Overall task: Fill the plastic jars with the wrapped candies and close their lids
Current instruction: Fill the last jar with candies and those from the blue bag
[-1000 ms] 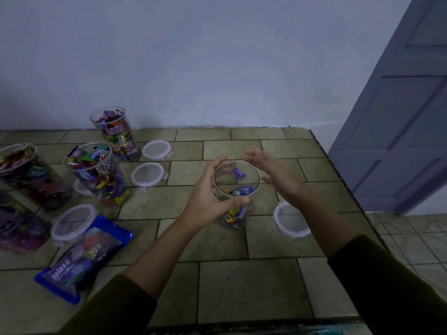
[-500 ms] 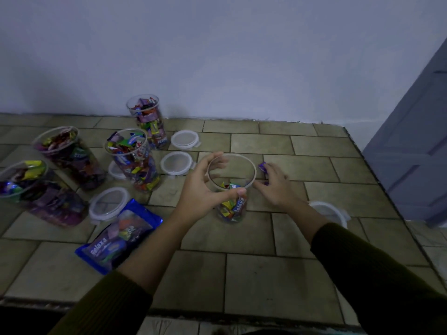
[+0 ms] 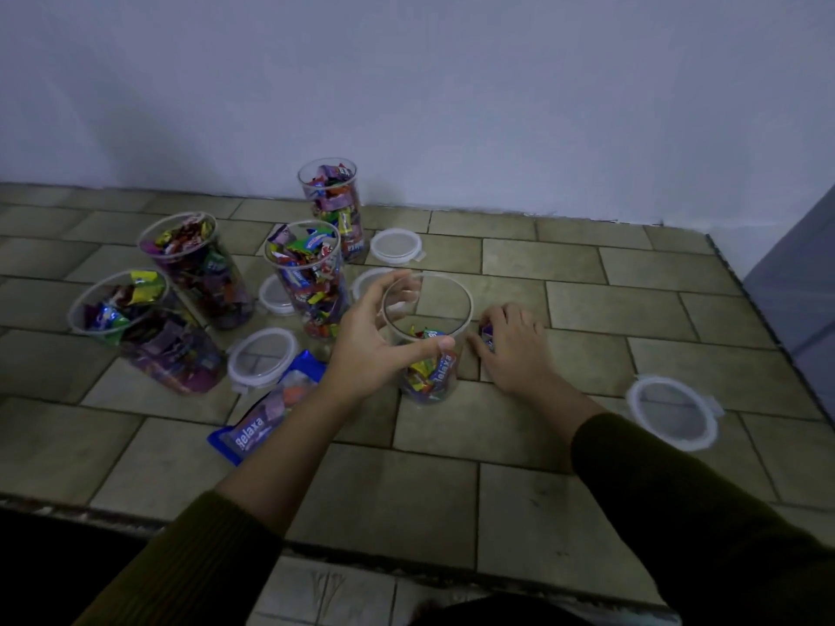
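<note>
Far left of the frame, I have four full jars (image 3: pixel 309 282) standing open on the tiled worktop (image 3: pixel 587 282). They are packed with wrapped sweets and clustered close together, the rearmost up near the wall (image 3: pixel 452 106). Loose lids (image 3: pixel 262 361) lie flat among and just beside them. Below the cluster, a blue bag (image 3: pixel 266 408) marked "Relaxa" lies on the tiles, partly under my left forearm.

In the centre, my left hand (image 3: pixel 370 350) has its grip on the jar (image 3: pixel 436 377) near its rim. The thumb crosses the near side and the fingers wrap the far side. This jar stands upright on the worktop, lid off, with only a shallow layer of sweets in the bottom.

Just right of it, my right hand (image 3: pixel 515 350) rests low on the tiles. Its grip is narrow, with fingers and thumb curled round a purple candy (image 3: pixel 487 332) that lies beside the jar's base.

Further right, well apart from the hands, the right lid (image 3: pixel 673 413) lies flat near the worktop's edge. A grey-blue door (image 3: pixel 809 282) shows at the far right of the frame.
</note>
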